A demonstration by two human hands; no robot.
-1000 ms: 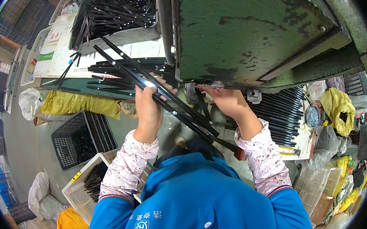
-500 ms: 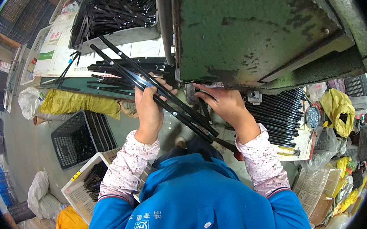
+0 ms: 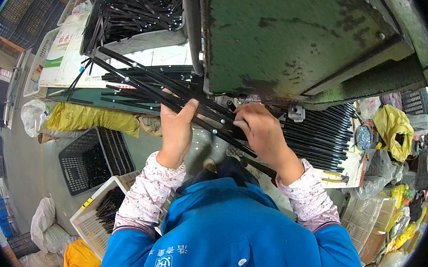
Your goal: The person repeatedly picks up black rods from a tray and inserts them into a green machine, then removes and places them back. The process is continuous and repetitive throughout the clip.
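My left hand (image 3: 177, 130) is wrapped round a pair of long black rods (image 3: 236, 144) with silver rivets, thumb on top. They slant from upper left to lower right in front of me. At their right part, my right hand (image 3: 263, 133) is closed, fingers bent, just under the front edge of the green machine (image 3: 295, 43). What its fingertips grip, a dark part by the rods, is mostly hidden. More riveted black rods (image 3: 140, 95) lie on the bench behind my left hand.
A grey bin (image 3: 145, 42) of black strips stands at the back left. Right of my hands lies a row of black tubes (image 3: 321, 138), with yellow-handled pliers (image 3: 336, 177) beside it. Dark crates (image 3: 79, 167) and a white basket (image 3: 91, 206) stand on the floor at left.
The long rods have shifted up and to the left with my left hand. My right hand has moved slightly down and toward me, its fingers now more curled.
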